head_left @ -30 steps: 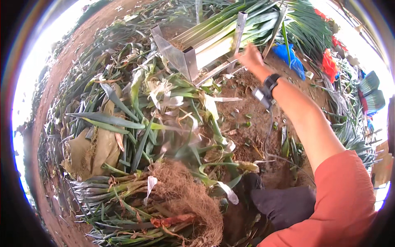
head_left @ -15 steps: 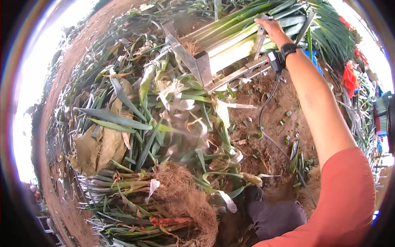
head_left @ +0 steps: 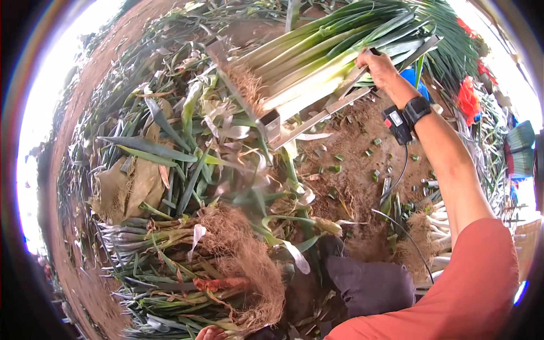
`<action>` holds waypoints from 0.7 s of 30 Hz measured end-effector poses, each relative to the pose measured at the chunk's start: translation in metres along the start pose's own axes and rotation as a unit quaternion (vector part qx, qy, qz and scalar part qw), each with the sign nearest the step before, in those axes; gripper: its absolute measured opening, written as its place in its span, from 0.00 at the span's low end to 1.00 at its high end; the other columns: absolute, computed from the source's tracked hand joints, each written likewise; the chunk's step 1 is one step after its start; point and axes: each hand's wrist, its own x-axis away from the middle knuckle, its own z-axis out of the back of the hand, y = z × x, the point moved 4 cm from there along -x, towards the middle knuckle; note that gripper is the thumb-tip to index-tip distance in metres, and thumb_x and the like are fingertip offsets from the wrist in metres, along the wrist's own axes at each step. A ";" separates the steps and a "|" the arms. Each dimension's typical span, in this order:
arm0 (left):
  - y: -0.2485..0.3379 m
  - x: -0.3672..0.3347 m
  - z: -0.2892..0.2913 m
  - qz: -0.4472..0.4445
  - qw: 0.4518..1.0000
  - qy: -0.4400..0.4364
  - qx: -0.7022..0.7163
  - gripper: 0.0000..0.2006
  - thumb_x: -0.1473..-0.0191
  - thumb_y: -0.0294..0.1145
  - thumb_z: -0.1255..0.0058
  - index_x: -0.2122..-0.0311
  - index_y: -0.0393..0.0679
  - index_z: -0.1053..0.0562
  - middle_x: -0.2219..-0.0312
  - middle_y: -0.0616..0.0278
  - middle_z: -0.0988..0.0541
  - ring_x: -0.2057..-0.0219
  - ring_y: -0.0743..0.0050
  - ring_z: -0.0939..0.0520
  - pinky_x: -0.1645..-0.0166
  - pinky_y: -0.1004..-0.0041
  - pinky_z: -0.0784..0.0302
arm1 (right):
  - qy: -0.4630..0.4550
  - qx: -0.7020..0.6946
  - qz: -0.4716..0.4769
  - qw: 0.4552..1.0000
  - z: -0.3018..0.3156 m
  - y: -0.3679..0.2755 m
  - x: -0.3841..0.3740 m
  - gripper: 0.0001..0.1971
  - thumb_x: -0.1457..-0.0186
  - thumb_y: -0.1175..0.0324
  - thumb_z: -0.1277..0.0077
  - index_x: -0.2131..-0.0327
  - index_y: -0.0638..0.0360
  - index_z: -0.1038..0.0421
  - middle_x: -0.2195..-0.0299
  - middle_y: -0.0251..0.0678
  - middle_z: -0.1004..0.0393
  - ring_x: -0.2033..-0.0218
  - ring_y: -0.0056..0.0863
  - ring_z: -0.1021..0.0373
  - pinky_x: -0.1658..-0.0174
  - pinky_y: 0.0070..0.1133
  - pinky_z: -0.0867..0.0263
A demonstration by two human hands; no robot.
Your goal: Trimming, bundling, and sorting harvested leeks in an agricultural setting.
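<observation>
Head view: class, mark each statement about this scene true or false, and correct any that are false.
1. The right hand grips a bar of the metal frame. True.
2. The green stalks in the frame have their roots toward the picture's right. False: the roots lie at the left, the leaves at the right.
3. A black strap is around the right wrist. True.
4. Only one hand is in view. False: part of the left hand shows at the lower edge.
5. The sleeve is orange-red. True.

Tan sacking [head_left: 139, 190] lies at nine o'clock, orange-red plastic [head_left: 468, 101] at two o'clock, a teal object [head_left: 520, 161] at three o'clock.
</observation>
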 end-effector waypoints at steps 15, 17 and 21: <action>-0.002 0.041 -0.006 -0.077 0.984 -0.082 -0.134 0.18 0.47 0.44 0.53 0.58 0.39 0.29 0.65 0.60 0.25 0.63 0.67 0.23 0.59 0.71 0.28 | -0.156 0.105 -0.063 0.980 0.071 -0.055 0.270 0.09 0.65 0.81 0.53 0.75 0.59 0.32 0.75 0.30 0.33 0.71 0.19 0.37 0.65 0.17 0.40; -0.008 0.048 0.002 -0.096 0.978 -0.103 -0.154 0.17 0.47 0.42 0.53 0.59 0.39 0.29 0.66 0.60 0.25 0.63 0.68 0.23 0.59 0.72 0.28 | -0.171 0.137 -0.078 0.973 0.081 -0.062 0.282 0.10 0.65 0.79 0.53 0.73 0.59 0.33 0.73 0.30 0.33 0.68 0.19 0.37 0.62 0.18 0.40; -0.014 0.070 0.012 -0.162 0.974 -0.100 -0.124 0.16 0.46 0.41 0.53 0.59 0.38 0.29 0.66 0.60 0.25 0.64 0.69 0.23 0.59 0.72 0.28 | -0.268 0.250 -0.099 0.925 0.088 -0.093 0.281 0.20 0.61 0.68 0.50 0.59 0.61 0.35 0.61 0.35 0.33 0.59 0.25 0.36 0.53 0.22 0.41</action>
